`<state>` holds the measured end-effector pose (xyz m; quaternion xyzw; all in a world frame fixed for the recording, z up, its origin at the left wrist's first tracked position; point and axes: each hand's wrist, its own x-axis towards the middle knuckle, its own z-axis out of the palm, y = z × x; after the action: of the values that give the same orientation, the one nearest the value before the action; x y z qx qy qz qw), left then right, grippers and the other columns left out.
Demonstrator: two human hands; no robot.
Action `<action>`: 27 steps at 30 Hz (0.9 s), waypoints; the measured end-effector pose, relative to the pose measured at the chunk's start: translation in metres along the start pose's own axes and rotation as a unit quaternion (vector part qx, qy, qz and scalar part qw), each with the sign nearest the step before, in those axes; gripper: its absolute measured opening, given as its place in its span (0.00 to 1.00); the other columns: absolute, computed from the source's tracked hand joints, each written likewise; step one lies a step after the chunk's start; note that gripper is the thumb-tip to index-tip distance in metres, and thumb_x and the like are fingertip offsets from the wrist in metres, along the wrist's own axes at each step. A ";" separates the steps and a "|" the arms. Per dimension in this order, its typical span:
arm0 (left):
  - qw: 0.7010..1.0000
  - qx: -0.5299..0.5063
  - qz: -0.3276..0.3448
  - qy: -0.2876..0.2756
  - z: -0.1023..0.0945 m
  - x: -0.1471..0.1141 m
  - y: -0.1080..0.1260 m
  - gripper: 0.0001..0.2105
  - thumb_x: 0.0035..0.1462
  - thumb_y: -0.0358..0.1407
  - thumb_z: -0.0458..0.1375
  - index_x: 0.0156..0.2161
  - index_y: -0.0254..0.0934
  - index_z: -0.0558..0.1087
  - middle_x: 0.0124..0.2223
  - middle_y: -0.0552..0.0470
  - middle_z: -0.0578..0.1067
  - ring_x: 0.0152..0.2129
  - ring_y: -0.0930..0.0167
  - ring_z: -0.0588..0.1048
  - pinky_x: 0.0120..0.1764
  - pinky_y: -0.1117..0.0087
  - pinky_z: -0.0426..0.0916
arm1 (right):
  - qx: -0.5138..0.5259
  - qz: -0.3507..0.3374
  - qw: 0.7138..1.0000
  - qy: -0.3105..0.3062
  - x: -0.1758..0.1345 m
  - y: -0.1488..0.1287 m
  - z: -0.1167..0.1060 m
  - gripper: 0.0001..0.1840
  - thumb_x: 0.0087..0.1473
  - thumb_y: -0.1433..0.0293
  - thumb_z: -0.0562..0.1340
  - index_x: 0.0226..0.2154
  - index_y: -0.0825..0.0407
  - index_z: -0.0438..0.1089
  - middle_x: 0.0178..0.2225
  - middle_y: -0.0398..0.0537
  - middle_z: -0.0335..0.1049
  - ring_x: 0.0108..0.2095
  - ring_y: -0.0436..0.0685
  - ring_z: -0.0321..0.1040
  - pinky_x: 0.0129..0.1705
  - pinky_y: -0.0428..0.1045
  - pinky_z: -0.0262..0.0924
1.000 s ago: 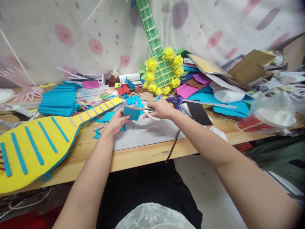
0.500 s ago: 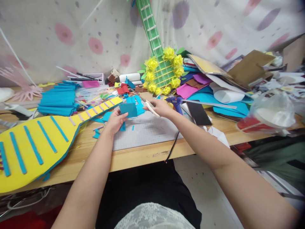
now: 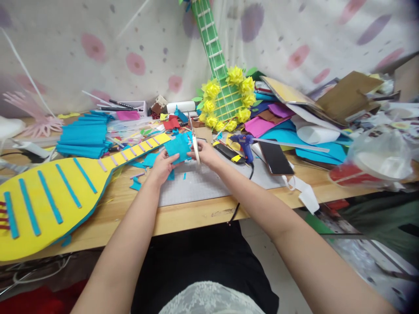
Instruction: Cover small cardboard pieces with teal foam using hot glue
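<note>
Between the thumb and fingers of my left hand (image 3: 163, 167) is a piece of blue paper (image 3: 177, 148), held up over the grey cutting mat (image 3: 209, 184). My right hand (image 3: 206, 155) is closed round the white handles of a pair of scissors (image 3: 195, 146), whose blades point up and away from me. The scissors are just right of the paper; whether the blades touch it I cannot tell. Blue scraps (image 3: 151, 159) lie behind and beside my left hand. A yellow paper instrument (image 3: 49, 196) with blue strips rests to the left.
A green guitar-shaped craft (image 3: 214, 48) with yellow flowers leans on the back curtain. Right of my hands lie a utility knife (image 3: 227, 153), a blue glue gun (image 3: 246, 146) and a black phone (image 3: 276, 157). Coloured sheets and a bagged red-and-white bucket (image 3: 360, 170) stand farther right.
My right hand has shifted left and turned the scissors upright, close to the blue paper. The paper has tilted in my left hand. The utility knife has come into view.
</note>
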<state>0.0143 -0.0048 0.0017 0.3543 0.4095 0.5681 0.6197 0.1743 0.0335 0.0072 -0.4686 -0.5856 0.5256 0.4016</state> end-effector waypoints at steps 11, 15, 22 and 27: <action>0.996 -0.014 0.032 0.081 0.004 0.001 -0.004 0.17 0.32 0.33 0.69 0.32 0.36 0.72 0.34 0.52 0.78 0.35 0.66 0.76 0.41 0.62 0.72 | -0.130 -0.037 0.991 -0.009 -0.001 -0.002 -0.001 0.20 0.43 0.55 0.63 0.31 0.52 0.60 0.27 0.40 0.63 0.29 0.49 0.62 0.32 0.45 0.58; 0.987 -0.086 0.055 0.120 0.000 0.006 -0.002 0.12 0.35 0.31 0.67 0.30 0.39 0.72 0.32 0.57 0.78 0.35 0.69 0.76 0.43 0.62 0.70 | -0.229 -0.016 0.968 -0.098 -0.020 -0.012 -0.014 0.23 0.46 0.50 0.59 0.34 0.53 0.62 0.31 0.43 0.65 0.31 0.50 0.62 0.33 0.46 0.56; 0.978 -0.146 0.065 0.135 -0.001 0.007 -0.002 0.11 0.34 0.31 0.67 0.26 0.38 0.71 0.28 0.58 0.76 0.31 0.72 0.75 0.43 0.64 0.70 | -0.367 -0.020 0.912 -0.179 -0.033 -0.022 -0.016 0.27 0.44 0.45 0.59 0.33 0.52 0.62 0.31 0.44 0.66 0.31 0.52 0.61 0.31 0.46 0.52; 0.980 -0.104 0.076 0.149 0.005 0.003 -0.002 0.12 0.33 0.31 0.67 0.27 0.37 0.70 0.26 0.58 0.75 0.30 0.71 0.75 0.41 0.61 0.71 | -0.354 -0.012 0.914 -0.196 -0.033 -0.030 -0.013 0.27 0.45 0.45 0.57 0.30 0.53 0.63 0.29 0.44 0.65 0.30 0.51 0.60 0.31 0.46 0.51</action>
<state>0.0196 -0.0021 0.0020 0.2298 0.4075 0.6995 0.5401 0.1911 0.0049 0.0393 -0.4605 -0.8058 0.3607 0.0925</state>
